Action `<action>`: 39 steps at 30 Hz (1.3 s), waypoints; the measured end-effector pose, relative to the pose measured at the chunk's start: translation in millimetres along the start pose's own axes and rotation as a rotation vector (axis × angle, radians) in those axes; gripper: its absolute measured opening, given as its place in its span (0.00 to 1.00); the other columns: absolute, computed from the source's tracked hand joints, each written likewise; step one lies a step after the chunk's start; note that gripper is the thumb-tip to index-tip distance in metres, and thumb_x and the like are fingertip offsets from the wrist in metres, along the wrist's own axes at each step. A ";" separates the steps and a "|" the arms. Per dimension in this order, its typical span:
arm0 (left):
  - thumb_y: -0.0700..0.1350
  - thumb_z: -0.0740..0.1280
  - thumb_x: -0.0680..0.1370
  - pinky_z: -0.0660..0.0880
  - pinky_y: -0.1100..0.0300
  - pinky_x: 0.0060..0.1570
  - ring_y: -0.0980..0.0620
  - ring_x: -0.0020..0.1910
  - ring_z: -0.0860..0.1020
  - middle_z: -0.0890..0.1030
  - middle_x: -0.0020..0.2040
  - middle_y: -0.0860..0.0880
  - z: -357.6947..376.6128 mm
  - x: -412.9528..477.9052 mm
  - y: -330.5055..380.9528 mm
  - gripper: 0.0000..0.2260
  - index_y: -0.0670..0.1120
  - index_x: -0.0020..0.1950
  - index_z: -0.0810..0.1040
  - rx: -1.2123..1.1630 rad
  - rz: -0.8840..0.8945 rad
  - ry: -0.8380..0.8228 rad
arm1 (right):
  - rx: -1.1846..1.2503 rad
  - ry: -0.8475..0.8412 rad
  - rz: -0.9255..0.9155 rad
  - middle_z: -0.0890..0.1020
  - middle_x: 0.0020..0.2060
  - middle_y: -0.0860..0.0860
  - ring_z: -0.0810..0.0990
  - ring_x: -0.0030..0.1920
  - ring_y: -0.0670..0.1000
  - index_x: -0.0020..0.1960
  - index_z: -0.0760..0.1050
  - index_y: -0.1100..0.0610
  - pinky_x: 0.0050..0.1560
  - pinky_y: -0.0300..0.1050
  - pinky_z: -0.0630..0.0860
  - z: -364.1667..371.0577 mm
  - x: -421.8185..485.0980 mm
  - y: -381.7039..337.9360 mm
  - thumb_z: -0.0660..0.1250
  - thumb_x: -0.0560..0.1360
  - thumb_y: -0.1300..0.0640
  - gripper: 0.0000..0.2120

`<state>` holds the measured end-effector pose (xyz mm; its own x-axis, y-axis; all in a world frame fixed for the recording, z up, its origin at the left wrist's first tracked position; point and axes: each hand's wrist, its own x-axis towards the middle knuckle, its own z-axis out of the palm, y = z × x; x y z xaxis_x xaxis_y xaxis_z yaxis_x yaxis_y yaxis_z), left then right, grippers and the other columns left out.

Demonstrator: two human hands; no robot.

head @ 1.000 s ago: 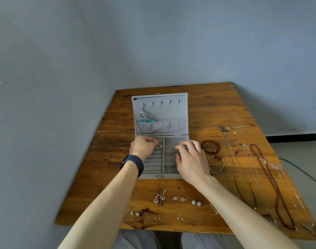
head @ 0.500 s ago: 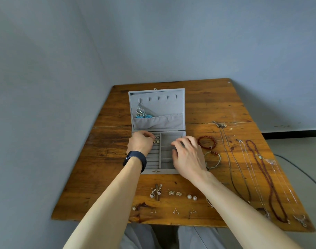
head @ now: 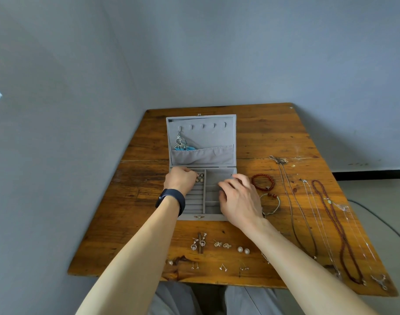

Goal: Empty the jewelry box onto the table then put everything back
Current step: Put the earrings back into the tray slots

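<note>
A grey velvet jewelry box (head: 213, 151) stands open in the middle of the wooden table (head: 269, 137). A silver and blue drop earring (head: 181, 142) hangs in its lid above a pocket. My left hand (head: 179, 180) is curled over the far left ring rows, fingertips beside small gold earrings (head: 200, 178) set in the slots; whether it pinches one is hidden. With relaxed fingers, my right hand (head: 238, 196) rests on the box's right compartments. A red bead bracelet (head: 262, 181) lies just right of the box.
Several small earring pairs (head: 219, 244) lie near the table's front edge. Several long necklaces (head: 335, 228) and a thin bracelet (head: 273, 204) are spread over the right side. Grey walls stand behind and left. A cable runs over the floor at right.
Both hands stay at the box with little movement; only the camera view has shifted slightly.
</note>
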<state>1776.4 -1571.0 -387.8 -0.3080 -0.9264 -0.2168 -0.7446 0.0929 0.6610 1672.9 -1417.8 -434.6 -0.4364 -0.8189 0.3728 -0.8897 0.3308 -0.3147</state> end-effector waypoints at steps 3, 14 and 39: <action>0.48 0.65 0.79 0.72 0.61 0.38 0.52 0.41 0.77 0.80 0.45 0.50 -4.9 -4.1 0.4 0.07 0.51 0.51 0.82 -0.006 0.033 -0.018 | -0.008 -0.009 -0.004 0.85 0.53 0.52 0.75 0.64 0.58 0.58 0.82 0.56 0.53 0.55 0.78 -1.1 0.7 1.3 0.69 0.74 0.56 0.13; 0.51 0.65 0.80 0.81 0.55 0.47 0.57 0.51 0.78 0.79 0.52 0.57 -45.2 -75.5 -41.6 0.09 0.55 0.60 0.78 0.154 0.452 0.038 | 0.140 0.050 -0.027 0.83 0.53 0.48 0.76 0.58 0.51 0.58 0.82 0.52 0.54 0.50 0.78 -32.9 -18.5 -16.5 0.70 0.76 0.54 0.12; 0.51 0.65 0.81 0.78 0.61 0.43 0.58 0.46 0.79 0.81 0.49 0.57 -21.8 -136.0 -89.7 0.05 0.56 0.54 0.80 0.179 0.490 -0.053 | 0.189 -0.198 -0.028 0.83 0.50 0.44 0.77 0.52 0.48 0.54 0.83 0.48 0.51 0.42 0.75 -27.1 -79.7 -53.6 0.68 0.79 0.52 0.07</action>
<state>1898.0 -1461.3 -401.9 -0.6713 -0.7396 0.0480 -0.5941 0.5756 0.5619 1751.7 -1357.6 -423.9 -0.3603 -0.9086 0.2113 -0.8521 0.2283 -0.4710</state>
